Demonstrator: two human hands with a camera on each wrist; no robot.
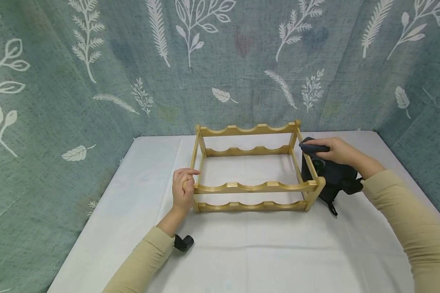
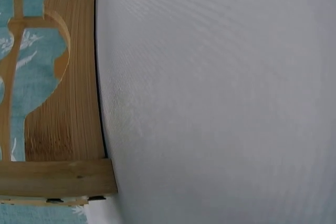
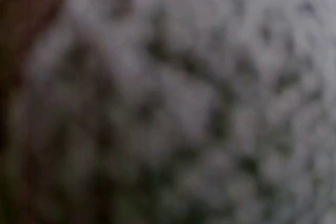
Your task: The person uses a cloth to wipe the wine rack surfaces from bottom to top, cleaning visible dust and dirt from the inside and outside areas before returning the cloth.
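Observation:
A pale wooden rack (image 1: 254,188) with scalloped rails stands on the white table, its lower front rail and corner close in the left wrist view. My left hand (image 1: 183,188) grips its left side by the front corner. At the upper right bar, my right hand (image 1: 339,152) holds a folded dark blue-grey cloth (image 1: 313,147) against the wood. Black material (image 1: 331,177) hangs or lies below that hand; whether it is the same cloth I cannot tell. A dark bit shows at the left wrist view's top left corner. Grey, fuzzy blur fills the right wrist view.
White cloth covers the table (image 1: 242,252). Behind it and on both sides hangs a blue-green curtain (image 1: 220,73) with white leaf prints. A small black device (image 1: 184,243) sits at my left wrist, and a thin black strap (image 1: 331,208) dangles right of the rack.

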